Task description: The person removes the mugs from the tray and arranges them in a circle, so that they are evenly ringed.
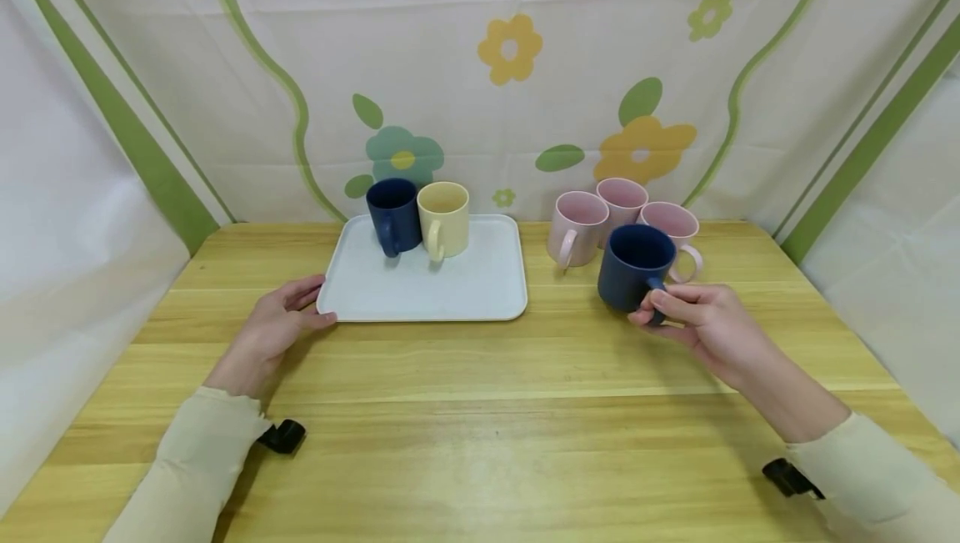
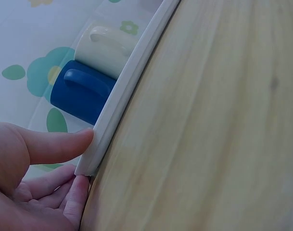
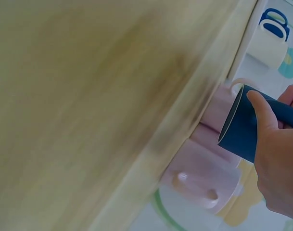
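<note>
A dark blue mug [image 1: 627, 269] is held above the table by its handle, which the right hand [image 1: 708, 328] pinches between thumb and fingers; the same mug [image 3: 245, 126] shows beside the right hand [image 3: 281, 154] in the right wrist view. At the left, the left hand [image 1: 276, 322] touches the near left corner of a white tray [image 1: 427, 303], its thumb at the rim [image 2: 108, 118] in the left wrist view. On the tray, side by side, stand another dark blue mug [image 1: 395, 218] and a cream mug [image 1: 447, 222].
Three pink mugs stand close together at the back right of the wooden table [image 1: 480, 434]: one on the left [image 1: 573, 234], one behind [image 1: 622, 197], one on the right [image 1: 675, 222]. A patterned cloth [image 1: 420, 51] hangs behind the table.
</note>
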### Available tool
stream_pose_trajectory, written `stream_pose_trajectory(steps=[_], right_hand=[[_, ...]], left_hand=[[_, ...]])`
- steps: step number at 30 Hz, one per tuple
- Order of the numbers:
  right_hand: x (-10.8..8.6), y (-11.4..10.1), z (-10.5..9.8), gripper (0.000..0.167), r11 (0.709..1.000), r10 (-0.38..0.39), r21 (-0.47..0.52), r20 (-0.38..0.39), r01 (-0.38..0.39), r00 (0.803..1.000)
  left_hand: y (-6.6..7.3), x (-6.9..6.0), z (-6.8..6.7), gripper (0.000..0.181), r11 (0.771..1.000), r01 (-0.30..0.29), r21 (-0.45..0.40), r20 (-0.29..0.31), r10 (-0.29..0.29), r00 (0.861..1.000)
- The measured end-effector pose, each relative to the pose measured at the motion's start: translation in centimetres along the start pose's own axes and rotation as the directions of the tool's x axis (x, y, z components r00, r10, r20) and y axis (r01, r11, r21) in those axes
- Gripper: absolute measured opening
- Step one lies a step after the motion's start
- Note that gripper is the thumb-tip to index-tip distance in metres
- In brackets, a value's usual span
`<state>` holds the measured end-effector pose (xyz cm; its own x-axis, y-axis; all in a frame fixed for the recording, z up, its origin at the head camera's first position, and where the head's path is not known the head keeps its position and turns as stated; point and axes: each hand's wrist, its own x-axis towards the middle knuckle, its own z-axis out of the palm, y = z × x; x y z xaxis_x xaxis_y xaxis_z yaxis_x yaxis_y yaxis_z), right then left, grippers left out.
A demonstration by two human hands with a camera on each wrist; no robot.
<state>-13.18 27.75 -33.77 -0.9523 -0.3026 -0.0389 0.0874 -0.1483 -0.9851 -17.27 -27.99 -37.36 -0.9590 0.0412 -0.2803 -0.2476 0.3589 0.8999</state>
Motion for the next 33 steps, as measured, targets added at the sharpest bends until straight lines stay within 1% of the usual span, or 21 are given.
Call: stream_pose_trajectory(steps=[5, 11, 16, 24, 29, 33], right_hand=[[-0.6, 0.3, -1.3, 0.025, 0.999, 0.032, -0.012, -0.006, -0.032, 0.999], [-1.2, 0.5, -2.6, 0.026, 0.998, 0.057, -0.012, -0.019, -0.057, 0.998], [-1.6, 0.6, -3.5, 0.026, 0.997, 0.07, 0.013, -0.034, -0.07, 0.997], [-1.8, 0.6, -4.3, 0.028, 0.994, 0.105, 0.039, -0.047, -0.104, 0.993], [-1.8, 0.6, -4.6, 0.029, 0.992, 0.121, 0.048, -0.05, -0.118, 0.991], [-1.7, 0.7, -4.7, 0.03, 0.989, 0.131, 0.074, -0.057, -0.126, 0.99]], left_hand=[[0.1, 0.1, 0.1, 0.085, 1.0, 0.007, 0.011, -0.003, -0.007, 1.0], [0.0, 0.0, 0.0, 0.084, 1.0, 0.002, -0.003, -0.001, -0.002, 1.0], [-0.1, 0.0, 0.0, 0.085, 1.0, 0.003, 0.0, -0.002, -0.003, 1.0], [0.1, -0.1, 0.0, 0.087, 1.0, 0.01, -0.007, 0.004, -0.01, 1.0], [0.1, 0.0, -0.1, 0.087, 1.0, 0.016, 0.004, 0.005, -0.016, 1.0], [0.1, 0.0, -0.1, 0.086, 1.0, 0.012, 0.004, 0.003, -0.012, 1.0]])
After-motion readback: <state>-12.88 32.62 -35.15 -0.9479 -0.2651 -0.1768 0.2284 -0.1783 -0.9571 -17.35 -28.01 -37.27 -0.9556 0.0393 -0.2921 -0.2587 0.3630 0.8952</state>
